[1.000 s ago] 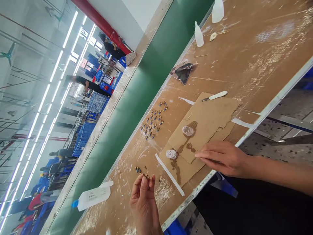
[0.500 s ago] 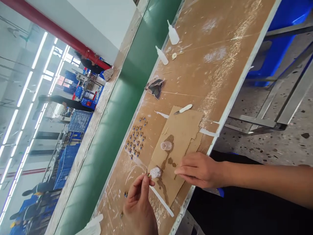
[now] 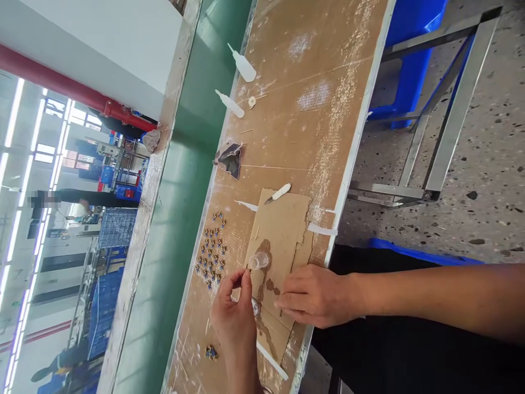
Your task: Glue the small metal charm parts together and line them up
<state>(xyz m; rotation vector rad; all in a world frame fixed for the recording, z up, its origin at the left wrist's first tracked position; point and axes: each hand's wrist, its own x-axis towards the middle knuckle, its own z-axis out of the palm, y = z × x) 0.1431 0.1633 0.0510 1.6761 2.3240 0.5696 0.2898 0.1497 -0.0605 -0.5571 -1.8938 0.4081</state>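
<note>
My left hand [image 3: 235, 312] has thumb and forefinger pinched on a tiny dark-tipped piece, mostly hidden by the fingertips, just beside a small clear cup [image 3: 260, 260]. A second small cup with whitish contents [image 3: 255, 306] is partly covered by this hand. Over the near edge of the cardboard sheet [image 3: 283, 224] rests my right hand [image 3: 305, 295], its fingers closed together; a thin dark tip shows below them, too small to name. Rows of tiny blue and gold figures [image 3: 211, 249] stand on the bench left of the cardboard, and a small cluster of similar figures [image 3: 211, 352] sits nearer me.
A white-handled craft knife [image 3: 279, 193] lies on the cardboard. Two white squeeze bottles [image 3: 245, 68] and a dark folded scrap [image 3: 230, 158] are farther up the brown bench. A green conveyor belt [image 3: 168, 219] runs alongside. Metal stool legs [image 3: 447, 120] stand at right; people work in the background.
My left hand has moved up from the whitish cup toward the clear cup, still pinching its small piece. My right hand stays over the cardboard's near edge. The camera view has shifted.
</note>
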